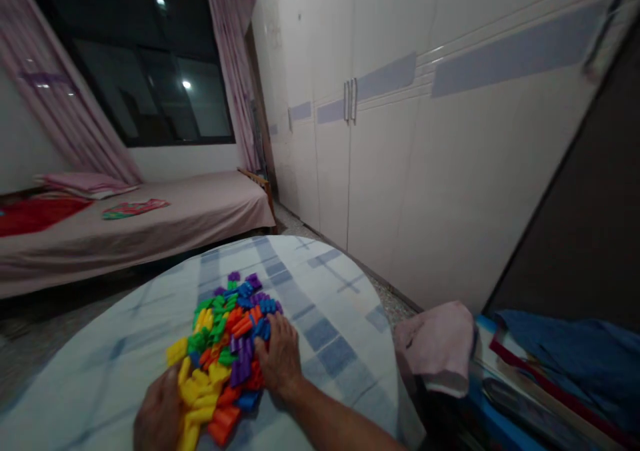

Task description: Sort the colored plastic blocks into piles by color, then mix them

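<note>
A heap of plastic building blocks (pixel 219 324) in yellow, green, orange, purple and blue lies on a round table. At the heap's lower left, my left hand (pixel 159 411) rests with its fingers curved against the yellow blocks (pixel 200 388); its fingertips are partly hidden and a little blurred. On the right side, my right hand (pixel 281 358) lies palm down with thumb and fingers apart. Its fingers touch a blue block (pixel 261 330) at the heap's edge, near a purple block (pixel 242 364). Neither hand visibly lifts a block.
A checked blue-and-white cloth (pixel 320 291) covers the table. Beyond it stand a bed (pixel 210 201) and a white wardrobe (pixel 380 184). To the right are a pink cloth (pixel 440 344) and a pile of items with blue fabric (pixel 575 351).
</note>
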A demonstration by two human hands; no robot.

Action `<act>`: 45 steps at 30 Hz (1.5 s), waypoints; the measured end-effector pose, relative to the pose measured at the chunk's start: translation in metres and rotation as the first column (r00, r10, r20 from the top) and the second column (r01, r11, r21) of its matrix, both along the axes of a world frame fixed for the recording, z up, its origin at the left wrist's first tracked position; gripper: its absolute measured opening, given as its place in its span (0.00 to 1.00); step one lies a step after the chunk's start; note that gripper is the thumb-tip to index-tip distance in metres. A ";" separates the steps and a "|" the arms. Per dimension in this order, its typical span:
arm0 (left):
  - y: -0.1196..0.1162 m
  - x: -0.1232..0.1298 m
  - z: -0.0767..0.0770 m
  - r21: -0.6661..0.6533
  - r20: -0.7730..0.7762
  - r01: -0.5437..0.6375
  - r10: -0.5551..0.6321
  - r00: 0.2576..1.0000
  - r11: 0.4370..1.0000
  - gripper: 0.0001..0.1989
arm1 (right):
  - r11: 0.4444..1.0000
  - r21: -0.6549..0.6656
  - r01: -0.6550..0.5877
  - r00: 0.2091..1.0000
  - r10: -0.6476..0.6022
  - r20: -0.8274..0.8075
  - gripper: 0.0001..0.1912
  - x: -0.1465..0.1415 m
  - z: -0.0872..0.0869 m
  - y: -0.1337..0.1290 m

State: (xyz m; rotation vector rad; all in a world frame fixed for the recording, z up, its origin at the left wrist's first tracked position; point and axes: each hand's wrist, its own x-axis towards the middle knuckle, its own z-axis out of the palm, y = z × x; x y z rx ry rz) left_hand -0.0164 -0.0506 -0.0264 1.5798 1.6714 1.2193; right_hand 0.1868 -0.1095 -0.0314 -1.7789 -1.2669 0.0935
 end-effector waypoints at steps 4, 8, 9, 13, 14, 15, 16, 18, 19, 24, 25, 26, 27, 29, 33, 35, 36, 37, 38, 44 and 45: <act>-0.011 0.013 0.016 -0.005 0.097 -0.039 0.040 0.994 0.999 0.28 | 0.998 -0.021 -0.065 0.998 0.065 0.011 0.26 0.006 0.007 0.000; -0.009 0.012 0.010 0.025 0.176 -0.041 0.036 0.984 0.999 0.29 | 0.994 -0.047 -0.104 0.994 0.105 0.030 0.25 0.009 0.009 -0.001; -0.009 0.012 0.009 0.032 0.189 -0.034 0.027 0.982 0.999 0.29 | 0.993 -0.052 -0.107 0.993 0.109 0.034 0.25 0.009 0.009 -0.002; -0.009 0.011 0.006 0.049 0.194 -0.014 0.004 0.981 0.999 0.28 | 0.992 -0.061 -0.107 0.993 0.110 0.048 0.25 0.009 0.009 -0.003; -0.009 0.011 0.007 0.054 0.193 -0.014 0.003 0.981 0.998 0.28 | 0.992 -0.065 -0.106 0.993 0.109 0.048 0.25 0.009 0.008 -0.002; -0.009 0.011 0.007 0.059 0.193 -0.010 -0.002 0.981 0.998 0.28 | 0.992 -0.069 -0.106 0.993 0.109 0.047 0.26 0.009 0.008 -0.002; -0.009 0.011 0.007 0.061 0.198 -0.008 -0.004 0.980 0.998 0.27 | 0.992 -0.071 -0.105 0.993 0.109 0.047 0.26 0.010 0.007 -0.002; -0.008 0.011 0.006 0.057 0.202 -0.008 -0.004 0.979 0.998 0.27 | 0.992 -0.070 -0.107 0.993 0.110 0.047 0.26 0.010 0.007 -0.001; -0.008 0.011 0.005 0.054 0.204 -0.006 -0.005 0.979 0.999 0.26 | 0.992 -0.069 -0.108 0.993 0.112 0.048 0.26 0.011 0.006 0.000; -0.008 0.012 0.002 0.057 0.246 -0.028 0.013 0.969 0.998 0.28 | 0.992 -0.057 -0.117 0.992 0.120 0.050 0.26 0.011 0.006 0.001; -0.007 0.012 0.001 0.056 0.256 -0.031 0.016 0.967 0.998 0.28 | 0.992 -0.054 -0.116 0.992 0.119 0.051 0.25 0.011 0.006 0.001; -0.007 0.012 0.001 0.055 0.265 -0.030 0.014 0.964 0.998 0.29 | 0.992 -0.050 -0.115 0.992 0.118 0.051 0.25 0.011 0.006 0.001; -0.007 0.012 0.000 0.056 0.275 -0.022 0.006 0.962 0.998 0.29 | 0.992 -0.046 -0.114 0.992 0.116 0.051 0.25 0.011 0.006 0.001; -0.006 0.012 -0.001 0.062 0.298 -0.008 -0.011 0.954 0.998 0.30 | 0.993 -0.040 -0.112 0.992 0.114 0.047 0.24 0.011 0.005 0.001; -0.004 0.011 -0.004 0.053 0.321 0.003 -0.020 0.947 0.999 0.28 | 0.993 -0.034 -0.113 0.992 0.114 0.044 0.24 0.011 0.005 0.001; -0.004 0.011 -0.004 0.049 0.314 -0.001 -0.014 0.949 0.999 0.27 | 0.993 -0.030 -0.111 0.993 0.113 0.045 0.24 0.011 0.005 0.001; -0.004 0.011 -0.004 0.048 0.311 -0.004 -0.011 0.950 0.999 0.27 | 0.993 -0.028 -0.110 0.993 0.112 0.046 0.24 0.010 0.005 0.001; -0.004 0.012 -0.003 0.048 0.310 -0.004 -0.011 0.951 0.999 0.27 | 0.994 -0.027 -0.109 0.993 0.110 0.048 0.24 0.010 0.006 0.001; -0.005 0.012 -0.002 0.048 0.310 -0.005 -0.010 0.951 0.999 0.27 | 0.994 -0.027 -0.108 0.993 0.109 0.050 0.24 0.010 0.006 0.001; -0.004 0.011 -0.001 0.052 0.279 -0.016 0.000 0.960 0.999 0.28 | 0.992 -0.048 -0.114 0.992 0.116 0.050 0.25 0.010 0.009 0.000; -0.003 0.011 -0.002 0.055 0.270 -0.016 0.000 0.963 0.998 0.28 | 0.992 -0.047 -0.113 0.992 0.115 0.050 0.25 0.010 0.010 0.000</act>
